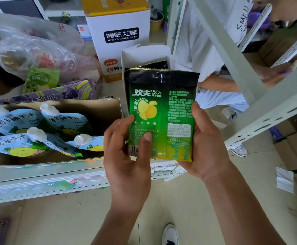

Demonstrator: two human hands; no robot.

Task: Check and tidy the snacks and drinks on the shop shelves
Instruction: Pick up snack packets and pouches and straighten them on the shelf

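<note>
Several green packets (154,96) | left hand (128,161), right hand (207,147) fingers (146,144) gripping | carton (98,110): juice pouches (68,122)

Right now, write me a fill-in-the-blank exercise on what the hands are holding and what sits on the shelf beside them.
1. The left hand and the right hand hold the green packets, whose barcode is nearest the ____ hand.
2. The pouches in the cardboard box have ____ caps.
3. The tall white box behind them has a ____ top.
Missing words: left, white, yellow.
</note>
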